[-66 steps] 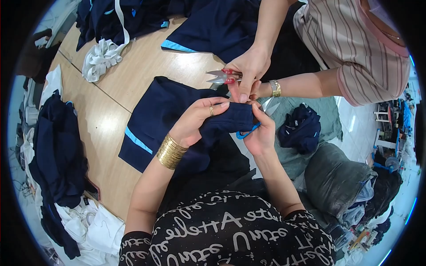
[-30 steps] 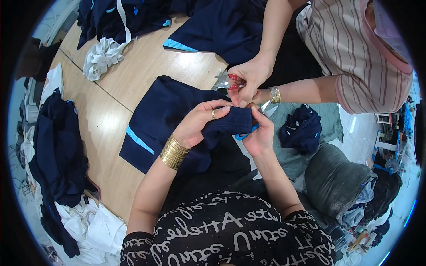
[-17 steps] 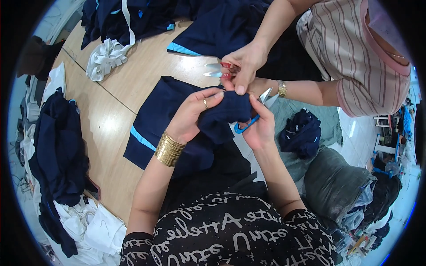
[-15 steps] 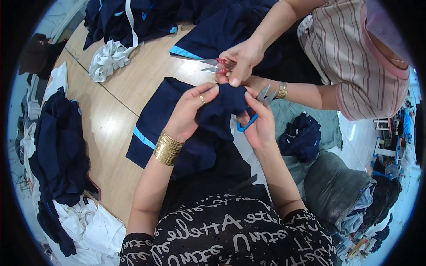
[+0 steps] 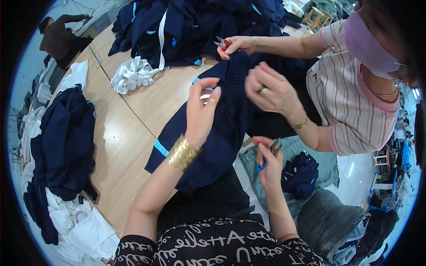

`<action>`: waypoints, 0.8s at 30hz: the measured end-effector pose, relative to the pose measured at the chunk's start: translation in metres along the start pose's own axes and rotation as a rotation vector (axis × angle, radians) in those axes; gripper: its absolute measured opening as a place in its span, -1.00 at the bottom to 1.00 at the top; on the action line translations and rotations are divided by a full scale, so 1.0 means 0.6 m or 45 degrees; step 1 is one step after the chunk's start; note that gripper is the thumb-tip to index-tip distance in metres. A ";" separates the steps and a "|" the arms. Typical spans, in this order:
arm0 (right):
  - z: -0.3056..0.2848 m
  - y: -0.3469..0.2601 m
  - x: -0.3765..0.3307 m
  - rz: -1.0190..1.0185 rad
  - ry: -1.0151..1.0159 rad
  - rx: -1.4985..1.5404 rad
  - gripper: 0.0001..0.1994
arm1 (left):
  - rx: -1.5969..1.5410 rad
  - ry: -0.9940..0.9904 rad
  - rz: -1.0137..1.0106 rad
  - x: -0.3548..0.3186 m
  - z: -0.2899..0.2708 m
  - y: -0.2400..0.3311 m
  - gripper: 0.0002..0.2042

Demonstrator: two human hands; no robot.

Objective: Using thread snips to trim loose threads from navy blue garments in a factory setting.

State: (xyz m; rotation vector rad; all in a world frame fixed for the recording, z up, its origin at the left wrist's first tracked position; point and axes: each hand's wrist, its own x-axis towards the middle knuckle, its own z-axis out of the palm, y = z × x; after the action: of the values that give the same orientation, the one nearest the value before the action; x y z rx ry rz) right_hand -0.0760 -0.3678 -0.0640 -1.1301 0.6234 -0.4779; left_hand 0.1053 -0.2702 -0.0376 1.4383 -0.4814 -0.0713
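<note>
Scissors [image 5: 277, 148] slant lengthwise, blades forward-right, in the curled right hand [image 5: 270, 170]; the left hand [image 5: 202, 115], loosely spread, holds nothing.

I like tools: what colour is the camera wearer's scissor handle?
The scissor handle is blue, seen in the head view.

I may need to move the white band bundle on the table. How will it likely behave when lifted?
The bundle is probably floppy, as its loops slump in a loose heap. It is likely light, being narrow, thin-looking band. Its tail runs up over the navy pile, so it may trail or tug there.
</note>
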 end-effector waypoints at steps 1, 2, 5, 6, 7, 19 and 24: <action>-0.007 0.004 -0.007 -0.001 0.010 -0.036 -0.79 | -0.074 -0.006 -0.017 -0.018 0.001 0.026 -0.84; -0.012 0.010 -0.014 0.033 0.021 -0.055 -0.79 | -0.259 -0.173 -0.034 -0.034 -0.004 0.054 -0.81; -0.011 0.030 -0.020 0.092 0.001 -0.064 -0.81 | -0.891 -0.735 0.006 -0.069 -0.019 0.154 -0.62; -0.005 0.036 -0.024 0.096 -0.013 -0.069 -0.81 | -1.223 -0.822 -0.108 -0.085 -0.015 0.199 -0.56; 0.007 0.017 -0.043 0.063 0.019 0.103 -0.81 | -1.248 -0.822 -0.101 -0.087 -0.015 0.219 -0.56; 0.038 0.017 -0.060 0.168 -0.229 -0.187 -0.80 | -1.460 -0.683 -0.068 -0.195 -0.035 0.265 -0.59; 0.046 0.022 -0.065 0.141 -0.236 -0.169 -0.83 | -1.562 -0.711 -0.030 -0.201 -0.031 0.285 -0.60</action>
State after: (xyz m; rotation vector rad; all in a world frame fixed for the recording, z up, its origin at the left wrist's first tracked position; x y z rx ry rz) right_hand -0.0860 -0.3194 -0.0600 -1.2422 0.5584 -0.2362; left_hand -0.0376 -0.1874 0.0925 0.1901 -0.6931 -0.6789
